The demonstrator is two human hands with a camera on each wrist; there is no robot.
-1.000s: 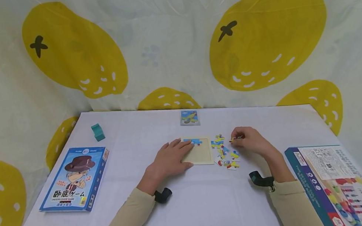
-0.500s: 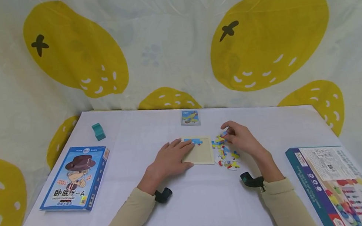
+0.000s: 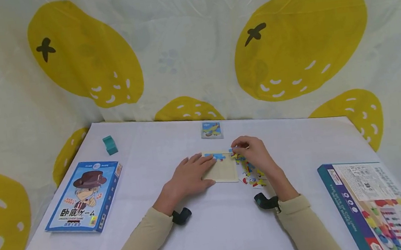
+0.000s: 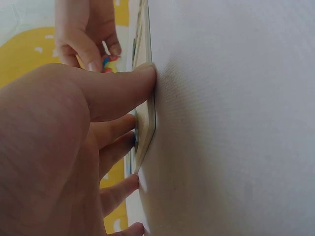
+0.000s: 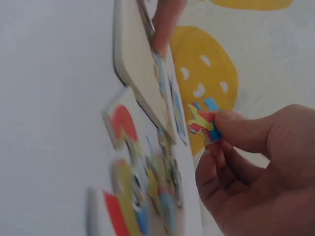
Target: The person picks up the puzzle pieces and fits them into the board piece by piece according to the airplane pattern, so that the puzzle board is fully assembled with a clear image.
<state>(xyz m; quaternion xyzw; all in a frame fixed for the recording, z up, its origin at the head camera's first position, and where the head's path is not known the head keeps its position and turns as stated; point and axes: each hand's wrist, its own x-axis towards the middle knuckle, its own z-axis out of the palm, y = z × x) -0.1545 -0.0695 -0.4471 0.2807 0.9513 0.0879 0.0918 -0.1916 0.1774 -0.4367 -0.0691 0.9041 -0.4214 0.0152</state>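
A shallow wooden puzzle tray (image 3: 224, 173) lies mid-table, with a few joined blue puzzle pieces (image 3: 220, 156) along its far edge. My left hand (image 3: 189, 175) rests on the tray's left side, fingers spread; in the left wrist view its thumb (image 4: 123, 91) lies along the near rim. Between thumb and fingertips my right hand (image 3: 253, 152) pinches a puzzle piece (image 5: 205, 119) in blue, yellow and red, held up by the tray's far right corner. Loose puzzle pieces (image 3: 252, 176) lie in a cluster right of the tray, partly hidden under the right hand.
A small picture card (image 3: 211, 130) of a plane lies behind the tray. At the left are a blue game box (image 3: 82, 198) and a teal block (image 3: 110, 145). A larger box (image 3: 372, 200) lies at the right. A fruit-print curtain (image 3: 185, 60) hangs behind the table.
My right hand has moved left from the right side of the loose pieces to the tray's far right corner, carrying the pinched puzzle piece. The left hand has stayed on the tray.
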